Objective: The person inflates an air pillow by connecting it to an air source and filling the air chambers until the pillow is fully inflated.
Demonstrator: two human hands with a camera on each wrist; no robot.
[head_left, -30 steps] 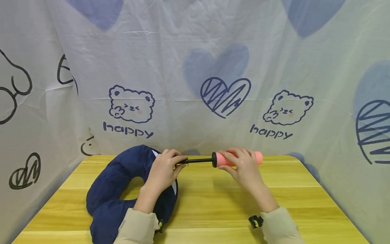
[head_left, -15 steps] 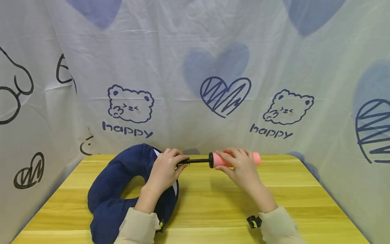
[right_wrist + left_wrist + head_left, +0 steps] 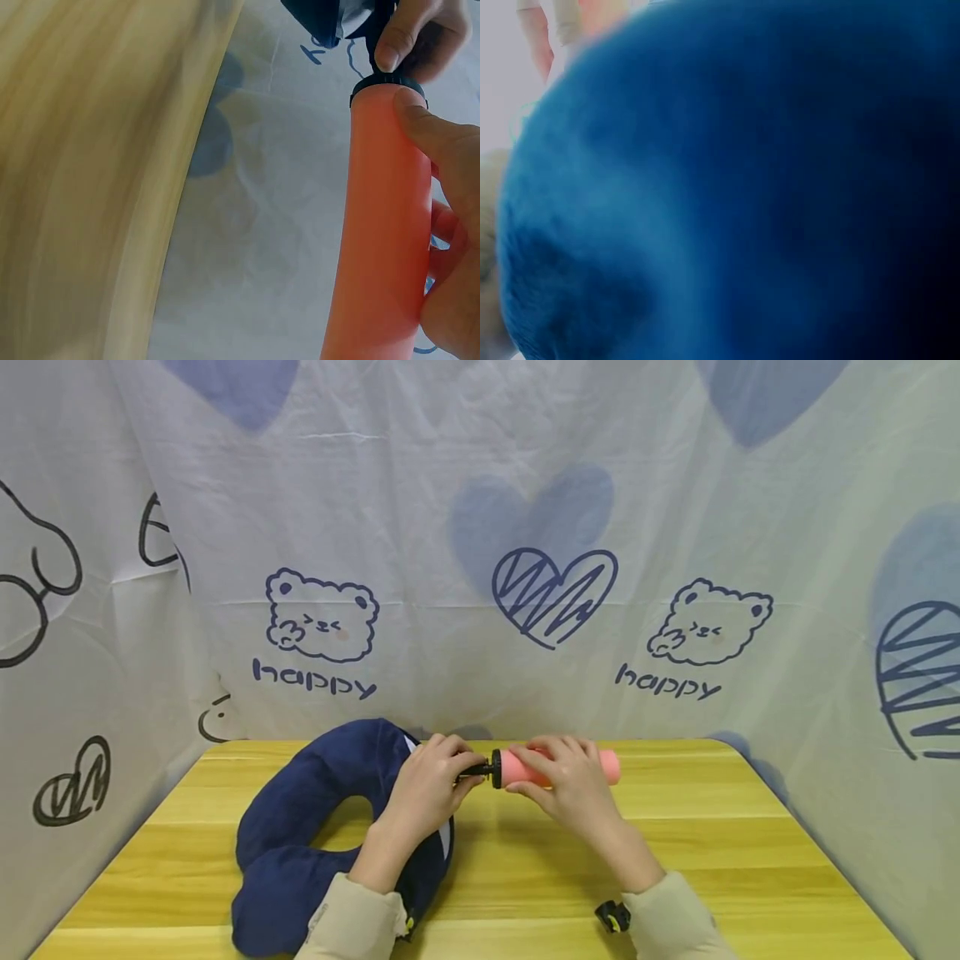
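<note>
Left hand (image 3: 429, 781) pinches the handle (image 3: 474, 770), right hand (image 3: 573, 783) grips the pink pump (image 3: 384, 214), both slanting inward.

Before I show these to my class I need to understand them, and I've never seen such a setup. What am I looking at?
There is no machine here: a person works with two bare hands. The wide picture comes from a camera worn on the head, looking forward and down. The other two come from cameras on the wrists.

On the wooden table lies a dark blue, curved pillow; a printed cloth hangs behind. The left hand pinches the black end of a pump, and the right hand grips its pink body. Whether pump and pillow connect is hidden.

The left wrist picture is mostly a blue blur, probably the pillow up close.
</note>
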